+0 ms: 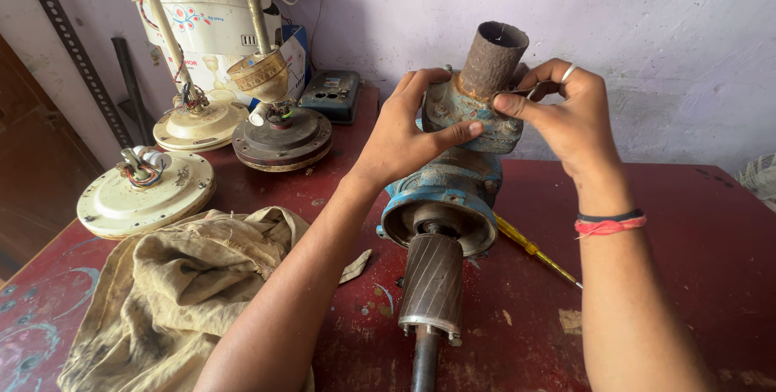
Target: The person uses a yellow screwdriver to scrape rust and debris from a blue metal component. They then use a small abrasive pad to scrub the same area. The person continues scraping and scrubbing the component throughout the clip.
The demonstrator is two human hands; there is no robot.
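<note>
1. Clearly the red workbench (pixel 695 279) carries everything: it runs wall to wall, scuffed and paint-flecked, and the job sits near its middle.
2. Next in size, a crumpled tan cloth (pixel 186 295) lies at the near left, just beside the person's left forearm; I would keep it within reach for wiping grit off the fingers.
3. Behind it stand three ceiling-fan motors, two cream (pixel 145 194) (pixel 200 124) and one dark brown (pixel 281 137), well apart from the work.
4. The blue pump motor (pixel 449 190) lies on the bench with its grooved rotor and shaft (pixel 432 279) pointing toward the person and its rusty pipe stub (pixel 491 59) tilted up toward the wall. In my judgement, so long as the body rests on the table, it is less likely to roll under finger pressure.
5. The left hand (pixel 404 133) wraps the flanged end below the pipe, thumb pressed flat across its face; a firm brace here seems the main thing.
6. The right hand (pixel 570 113) has thumb and forefinger pinched at the flange's edge by the pipe base, a ring on one finger. What it pinches is too small to tell; a straight, unhurried pull or turn looks wisest.
7. Smallest, a yellow-handled screwdriver (pixel 529 248) lies just beside the motor, under the right wrist.
</note>
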